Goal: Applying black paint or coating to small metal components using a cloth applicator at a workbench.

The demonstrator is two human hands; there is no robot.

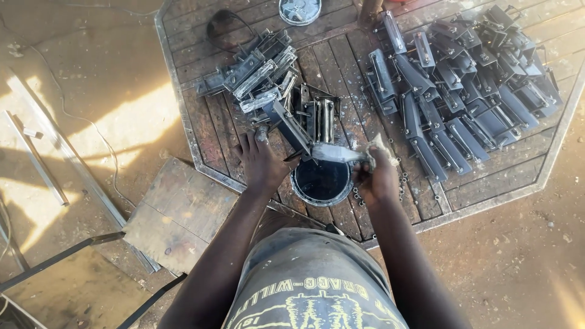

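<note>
From the head view, my left hand [262, 161] is curled around one end of a long metal bracket [292, 128], fingers closed on it, holding it slanted over the worktop [487, 183]. My right hand [375, 176] is shut on a brush [341, 152] wrapped in a pale rag — the brush lies almost level, its tip meeting the lower end of the bracket. Both meet just above a round can [322, 183] of dark liquid, which stands on the worktop between my wrists, close to the near edge.

The worktop is an eight-sided deck of wooden slats in a metal frame. Behind my left hand lies a heap of grey brackets [259, 73], piled crosswise, some of them upright just beyond the can. To the right, well apart from that heap, a larger spread of darker brackets [463, 79] lies in rough rows — it reaches almost to the far corner. Small nuts [403, 183] are scattered on the slats just beside my right hand. A round lid [300, 11] sits at the far edge.

On the dirt floor to my left rests a flat wooden board [177, 213], touching the frame of the worktop, and farther left lie long metal strips [36, 155].
</note>
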